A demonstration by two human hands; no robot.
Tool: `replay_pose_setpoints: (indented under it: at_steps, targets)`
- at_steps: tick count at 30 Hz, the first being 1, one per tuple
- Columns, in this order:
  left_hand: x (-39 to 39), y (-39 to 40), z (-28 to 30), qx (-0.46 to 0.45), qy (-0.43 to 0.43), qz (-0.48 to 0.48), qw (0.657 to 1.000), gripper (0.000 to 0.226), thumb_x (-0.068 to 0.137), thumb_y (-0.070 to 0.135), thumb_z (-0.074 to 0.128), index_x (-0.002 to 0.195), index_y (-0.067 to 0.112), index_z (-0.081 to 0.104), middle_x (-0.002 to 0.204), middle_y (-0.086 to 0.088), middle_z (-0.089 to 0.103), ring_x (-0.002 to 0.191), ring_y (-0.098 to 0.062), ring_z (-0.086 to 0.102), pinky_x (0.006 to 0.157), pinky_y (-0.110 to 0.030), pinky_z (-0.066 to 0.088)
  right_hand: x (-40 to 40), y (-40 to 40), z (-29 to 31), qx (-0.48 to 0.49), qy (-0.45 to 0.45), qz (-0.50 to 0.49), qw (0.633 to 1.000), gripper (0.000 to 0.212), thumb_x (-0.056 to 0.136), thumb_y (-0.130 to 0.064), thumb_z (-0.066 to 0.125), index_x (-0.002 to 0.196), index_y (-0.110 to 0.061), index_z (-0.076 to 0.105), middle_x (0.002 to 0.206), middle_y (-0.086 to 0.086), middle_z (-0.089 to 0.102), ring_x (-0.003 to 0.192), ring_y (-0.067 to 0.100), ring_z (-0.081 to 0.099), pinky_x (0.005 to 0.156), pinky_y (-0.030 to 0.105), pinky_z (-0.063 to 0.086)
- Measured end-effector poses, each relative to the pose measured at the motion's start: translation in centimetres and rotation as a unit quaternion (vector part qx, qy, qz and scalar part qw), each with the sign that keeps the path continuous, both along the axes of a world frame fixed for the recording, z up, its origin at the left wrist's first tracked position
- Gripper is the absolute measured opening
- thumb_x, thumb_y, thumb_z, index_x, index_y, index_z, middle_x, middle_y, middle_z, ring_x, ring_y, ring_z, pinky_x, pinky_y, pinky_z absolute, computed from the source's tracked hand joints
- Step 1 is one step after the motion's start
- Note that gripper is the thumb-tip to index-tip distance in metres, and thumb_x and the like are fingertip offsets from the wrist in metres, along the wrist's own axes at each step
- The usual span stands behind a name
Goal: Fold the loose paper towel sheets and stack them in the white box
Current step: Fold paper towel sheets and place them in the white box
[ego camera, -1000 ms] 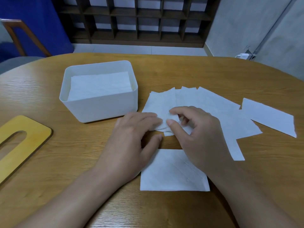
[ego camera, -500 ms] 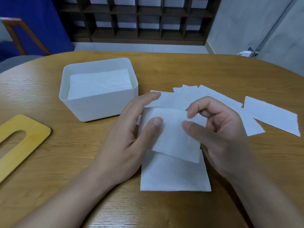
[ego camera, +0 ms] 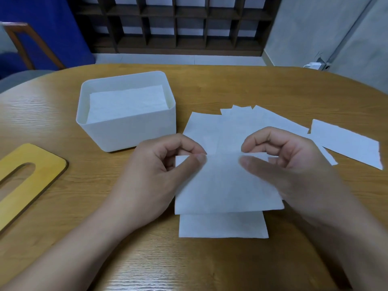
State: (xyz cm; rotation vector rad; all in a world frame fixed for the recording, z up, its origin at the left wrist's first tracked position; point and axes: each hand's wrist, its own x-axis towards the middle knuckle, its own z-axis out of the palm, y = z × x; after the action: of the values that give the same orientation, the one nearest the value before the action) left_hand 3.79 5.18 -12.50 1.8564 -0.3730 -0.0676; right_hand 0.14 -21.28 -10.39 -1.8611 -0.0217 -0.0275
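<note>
A white paper towel sheet (ego camera: 224, 183) hangs just above the table, held up by its top edge. My left hand (ego camera: 155, 175) pinches its top left corner and my right hand (ego camera: 289, 164) pinches its top right corner. Under it lies a folded sheet (ego camera: 222, 226) flat on the table. Several loose sheets (ego camera: 226, 127) lie fanned out behind my hands, and one more sheet (ego camera: 346, 143) lies apart at the right. The white box (ego camera: 130, 131) stands at the left of the loose sheets with folded towels (ego camera: 126, 103) stacked inside.
A yellow wooden lid (ego camera: 39, 171) with a long slot lies at the table's left edge. The oval wooden table (ego camera: 231, 85) curves away at the back. A chair (ego camera: 23, 43) and a dark shelf unit (ego camera: 178, 24) stand beyond it.
Both hands lifted one sheet off the loose pile and drew it toward me. It now hangs spread between my two hands over the folded sheet.
</note>
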Motion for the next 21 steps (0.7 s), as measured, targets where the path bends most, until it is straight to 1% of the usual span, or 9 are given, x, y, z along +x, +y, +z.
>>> replay_pose_setpoints:
  at_steps: [3,5,7,11,13,14,17,19,21]
  targets:
    - [-0.4,0.6,-0.4,0.025,0.027,-0.017,0.999,0.008,0.099,0.026,0.081,0.093,0.022,0.081,0.07,-0.004,0.064,0.067,-0.043,0.052,0.059,-0.048,0.045,-0.6,-0.6,0.0,-0.019,0.043,0.021,0.999,0.01,0.092,-0.013,0.084,0.096,-0.021,0.081,0.084,0.0,0.077,0.051,0.017,0.057,0.053,0.026,0.044]
    - [-0.6,0.8,-0.6,0.052,0.025,-0.023,0.998,0.007,0.099,0.029,0.081,0.094,0.024,0.082,0.072,-0.01,0.063,0.07,-0.041,0.056,0.063,-0.052,0.05,-1.0,-0.8,-0.3,-0.037,0.074,0.035,0.996,0.009,0.091,-0.017,0.086,0.097,-0.022,0.081,0.082,0.005,0.078,0.056,0.032,0.065,0.055,0.034,0.051]
    - [-0.8,0.9,-0.9,0.084,0.018,-0.028,0.996,0.008,0.098,0.032,0.081,0.093,0.026,0.081,0.071,-0.01,0.06,0.069,-0.038,0.056,0.064,-0.051,0.05,-1.4,-0.8,-0.5,-0.062,0.091,0.034,0.993,0.01,0.09,-0.023,0.087,0.097,-0.023,0.081,0.08,0.009,0.077,0.059,0.042,0.065,0.055,0.039,0.054]
    - [-1.2,0.8,-0.8,0.128,0.016,-0.035,0.991,0.012,0.097,0.034,0.082,0.088,0.027,0.078,0.066,0.003,0.058,0.061,-0.017,0.05,0.06,-0.038,0.044,-1.8,-0.9,-0.6,-0.091,0.099,0.034,0.99,0.009,0.089,-0.027,0.088,0.093,-0.028,0.08,0.078,0.004,0.078,0.054,0.027,0.067,0.054,0.037,0.056]
    - [-1.4,0.7,-0.7,0.16,0.008,-0.033,0.986,0.015,0.096,0.037,0.083,0.086,0.028,0.076,0.065,0.004,0.059,0.058,-0.008,0.048,0.057,-0.029,0.041,-1.9,-0.9,-0.6,-0.149,0.086,0.039,0.984,0.011,0.088,-0.032,0.09,0.089,-0.031,0.079,0.077,-0.003,0.077,0.054,0.019,0.066,0.055,0.029,0.055]
    - [-1.5,0.6,-0.7,0.183,0.001,-0.032,0.983,0.016,0.094,0.038,0.084,0.084,0.029,0.075,0.065,0.006,0.061,0.058,-0.008,0.05,0.056,-0.024,0.039,-1.9,-0.8,-0.8,-0.188,0.076,0.042,0.978,0.013,0.086,-0.035,0.091,0.087,-0.033,0.077,0.075,-0.008,0.075,0.055,0.013,0.065,0.055,0.022,0.052]
    - [-1.5,0.3,-0.8,0.245,-0.04,-0.022,0.968,0.019,0.089,0.038,0.087,0.082,0.031,0.071,0.08,0.013,0.065,0.07,-0.011,0.059,0.058,-0.021,0.04,-2.2,-0.5,-0.8,-0.285,0.033,0.042,0.957,0.019,0.081,-0.044,0.091,0.084,-0.038,0.073,0.081,-0.019,0.069,0.071,0.007,0.063,0.064,0.015,0.048]
    - [-1.3,0.3,-0.8,0.255,-0.057,-0.015,0.965,0.02,0.085,0.039,0.089,0.085,0.034,0.07,0.091,0.014,0.064,0.084,-0.011,0.061,0.065,-0.024,0.043,-2.2,-0.5,-0.6,-0.339,-0.002,0.043,0.94,0.022,0.078,-0.052,0.087,0.084,-0.041,0.07,0.088,-0.02,0.065,0.084,0.002,0.06,0.063,0.016,0.043]
    - [-1.0,0.4,-0.7,0.242,-0.065,-0.01,0.968,0.021,0.083,0.04,0.09,0.089,0.037,0.07,0.096,0.015,0.063,0.092,-0.01,0.062,0.071,-0.024,0.046,-1.9,-0.6,-0.6,-0.352,-0.03,0.03,0.935,0.022,0.078,-0.057,0.085,0.086,-0.041,0.071,0.088,-0.02,0.063,0.091,-0.001,0.059,0.063,0.016,0.037]
